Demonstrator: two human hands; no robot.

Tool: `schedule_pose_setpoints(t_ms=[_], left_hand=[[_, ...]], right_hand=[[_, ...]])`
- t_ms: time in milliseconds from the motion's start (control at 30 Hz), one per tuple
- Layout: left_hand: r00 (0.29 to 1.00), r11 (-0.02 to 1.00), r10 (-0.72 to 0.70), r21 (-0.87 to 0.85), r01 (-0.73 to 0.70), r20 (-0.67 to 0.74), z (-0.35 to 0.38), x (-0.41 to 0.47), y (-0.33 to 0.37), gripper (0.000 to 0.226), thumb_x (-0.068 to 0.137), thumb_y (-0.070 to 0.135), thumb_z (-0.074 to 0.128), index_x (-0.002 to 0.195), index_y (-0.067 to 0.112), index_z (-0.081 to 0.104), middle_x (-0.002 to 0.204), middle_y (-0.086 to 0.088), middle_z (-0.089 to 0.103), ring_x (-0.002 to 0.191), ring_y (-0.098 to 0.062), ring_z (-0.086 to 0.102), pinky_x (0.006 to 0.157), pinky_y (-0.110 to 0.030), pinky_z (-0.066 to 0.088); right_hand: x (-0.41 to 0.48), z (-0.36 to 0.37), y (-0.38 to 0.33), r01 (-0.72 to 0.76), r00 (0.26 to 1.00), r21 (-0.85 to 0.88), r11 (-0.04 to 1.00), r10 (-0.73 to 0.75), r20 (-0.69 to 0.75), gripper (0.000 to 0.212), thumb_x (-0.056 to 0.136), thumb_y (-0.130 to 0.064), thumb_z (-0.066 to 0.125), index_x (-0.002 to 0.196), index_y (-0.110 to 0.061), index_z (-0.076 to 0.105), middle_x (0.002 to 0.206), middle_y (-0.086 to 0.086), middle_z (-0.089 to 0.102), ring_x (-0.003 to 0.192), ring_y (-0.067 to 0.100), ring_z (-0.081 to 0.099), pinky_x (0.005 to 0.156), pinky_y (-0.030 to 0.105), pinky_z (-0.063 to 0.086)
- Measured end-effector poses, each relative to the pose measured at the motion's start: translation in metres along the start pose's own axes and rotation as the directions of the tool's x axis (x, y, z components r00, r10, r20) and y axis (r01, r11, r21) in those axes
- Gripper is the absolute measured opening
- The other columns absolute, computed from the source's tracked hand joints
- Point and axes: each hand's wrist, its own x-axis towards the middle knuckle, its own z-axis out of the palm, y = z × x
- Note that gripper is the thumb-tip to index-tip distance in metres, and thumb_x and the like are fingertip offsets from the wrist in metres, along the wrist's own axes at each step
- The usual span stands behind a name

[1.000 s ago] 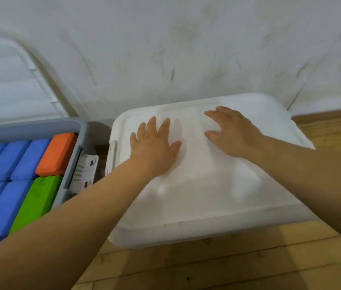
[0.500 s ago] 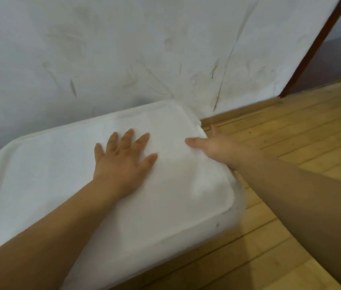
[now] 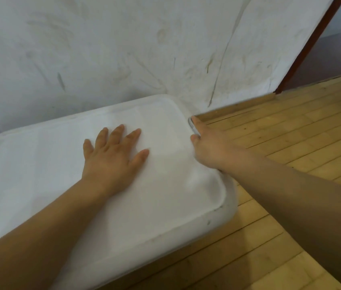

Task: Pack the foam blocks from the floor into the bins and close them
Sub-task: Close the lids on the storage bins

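Note:
A white bin lid [image 3: 39, 164] lies on top of its bin against the wall and hides whatever is inside. My left hand [image 3: 111, 158] lies flat on the middle of the lid with its fingers spread. At the lid's right edge, my right hand [image 3: 209, 151] reaches over the rim. Its thumb and a finger sit on either side of a grey latch [image 3: 192, 126], and its other fingers curl down out of sight. No foam blocks show in this view.
A scuffed white wall [image 3: 123, 49] stands right behind the bin. Wooden floorboards [image 3: 291, 143] stretch to the right and front. A dark red door frame [image 3: 307, 45] rises at the far right.
The view has swung right, so the open grey bin with coloured blocks is out of sight. My right hand slid from the lid's top to its right edge and took the latch.

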Motion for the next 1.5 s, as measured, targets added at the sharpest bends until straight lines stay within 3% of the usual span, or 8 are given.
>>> schedule_pose_setpoints(t_ms=[133,233,367,667,800,1000,1300,1500], left_hand=[[0.999,0.998,0.014,-0.057,-0.016,-0.037,-0.001,-0.002,-0.002,0.069,0.094,0.075,0.018,0.156,0.044,0.022,0.167,0.007,0.015,0.155,-0.023,0.006,0.123,-0.057,0.005],[0.996,0.983,0.020,-0.180,-0.036,-0.090,-0.010,-0.004,-0.009,0.069,0.092,0.069,0.030,0.150,0.033,0.041,0.160,0.000,0.033,0.149,-0.025,0.024,0.122,-0.051,0.017],[0.981,0.981,-0.071,-0.188,0.036,-0.182,-0.038,-0.021,-0.071,0.060,0.096,0.053,0.053,0.149,0.025,0.045,0.154,-0.004,0.040,0.140,-0.030,0.037,0.115,-0.045,0.033],[0.885,0.909,-0.417,-0.106,0.403,-0.206,-0.125,-0.144,-0.314,0.073,0.084,0.062,0.048,0.143,0.019,0.047,0.142,-0.015,0.047,0.130,-0.043,0.044,0.107,-0.057,0.040],[0.825,0.829,-0.552,-0.188,0.527,-0.118,-0.184,-0.213,-0.380,0.086,0.081,0.067,0.042,0.147,0.011,0.045,0.144,-0.022,0.046,0.131,-0.046,0.044,0.109,-0.058,0.038],[0.729,0.647,-0.666,-0.363,0.671,0.159,-0.302,-0.273,-0.443,0.078,0.098,0.049,0.058,0.161,0.027,0.019,0.162,-0.010,0.019,0.146,-0.036,0.027,0.115,-0.051,0.030],[0.797,0.633,-0.542,-0.495,0.596,0.267,-0.390,-0.234,-0.518,0.077,0.098,0.050,0.058,0.159,0.040,0.011,0.166,-0.001,0.015,0.149,-0.028,0.026,0.115,-0.047,0.035],[0.792,0.596,-0.551,-0.538,0.595,0.265,-0.378,-0.155,-0.566,0.077,0.099,0.044,0.059,0.159,0.044,0.011,0.158,-0.003,0.026,0.126,-0.025,0.047,0.094,-0.034,0.045]], right_hand=[[-0.008,0.009,-0.013,-0.072,0.997,-0.125,0.990,0.067,-0.044,0.065,0.107,-0.043,0.028,0.161,-0.030,-0.005,0.163,0.018,0.022,0.143,0.038,0.034,0.111,0.044,0.031],[-0.007,0.021,-0.044,0.009,0.987,-0.310,0.951,-0.059,-0.150,0.072,0.101,-0.056,0.032,0.161,-0.034,-0.002,0.168,0.013,-0.005,0.153,0.040,0.007,0.122,0.055,0.012],[0.002,0.045,-0.112,0.242,0.954,-0.303,0.922,-0.282,-0.097,0.078,0.096,-0.058,0.046,0.160,-0.035,0.007,0.169,0.009,-0.002,0.153,0.035,0.006,0.123,0.052,0.012],[-0.010,0.125,-0.315,0.561,0.823,-0.059,0.826,-0.549,0.146,0.082,0.094,-0.055,0.060,0.159,-0.033,0.015,0.167,0.000,0.007,0.154,0.024,0.009,0.122,0.039,0.018],[-0.047,0.137,-0.425,0.601,0.777,-0.034,0.799,-0.573,0.261,0.081,0.091,-0.052,0.064,0.157,-0.031,0.022,0.163,0.004,0.020,0.148,0.028,0.024,0.119,0.042,0.027],[-0.090,0.105,-0.553,0.544,0.793,-0.065,0.837,-0.487,0.365,0.083,0.087,-0.051,0.068,0.156,-0.031,0.027,0.158,0.004,0.030,0.143,0.029,0.033,0.116,0.043,0.033],[-0.066,0.075,-0.660,0.501,0.813,-0.090,0.861,-0.433,0.388,0.078,0.092,-0.048,0.064,0.157,-0.029,0.025,0.158,0.006,0.026,0.143,0.031,0.030,0.115,0.045,0.032],[0.001,0.119,-0.697,0.451,0.852,-0.006,0.893,-0.428,0.301,0.078,0.091,-0.041,0.067,0.156,-0.025,0.027,0.158,0.009,0.026,0.144,0.033,0.026,0.117,0.041,0.026]])
